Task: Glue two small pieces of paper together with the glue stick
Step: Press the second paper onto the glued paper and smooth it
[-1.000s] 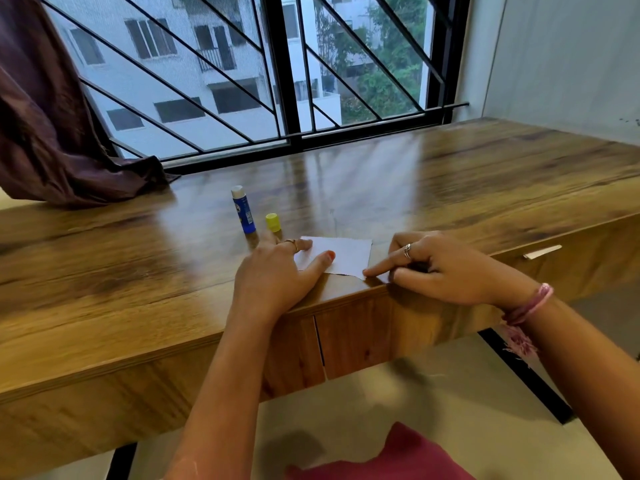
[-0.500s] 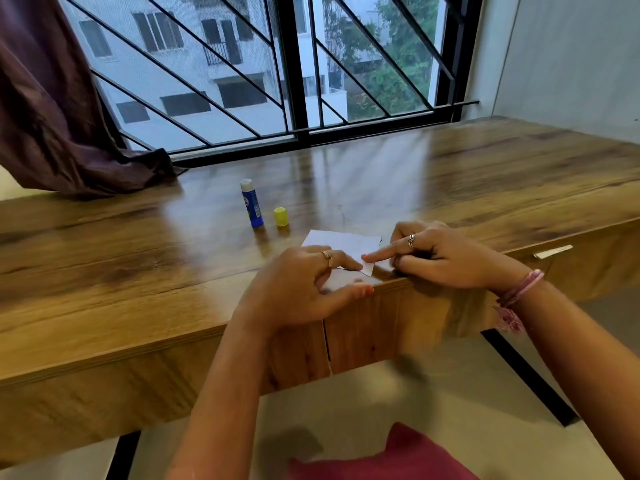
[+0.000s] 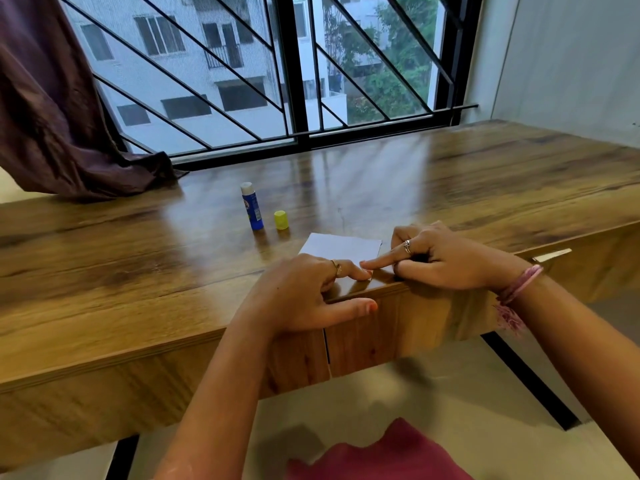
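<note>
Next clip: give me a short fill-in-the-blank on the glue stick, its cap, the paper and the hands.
1. The glue stick stands upright with its cap ____.
2. The loose cap is ____ in colour.
3. Both the left hand and the right hand press on the white ____ at the desk edge.
4. The pink bracelet is on the ____ wrist.

Missing words: off; yellow; paper; right

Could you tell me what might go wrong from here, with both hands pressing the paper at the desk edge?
1. The paper lies right at the desk edge; the left hand and right hand could nudge it off or shift the pieces out of line.
2. The glue stick stands uncapped beside its yellow cap; it may dry out or get knocked over.
</note>
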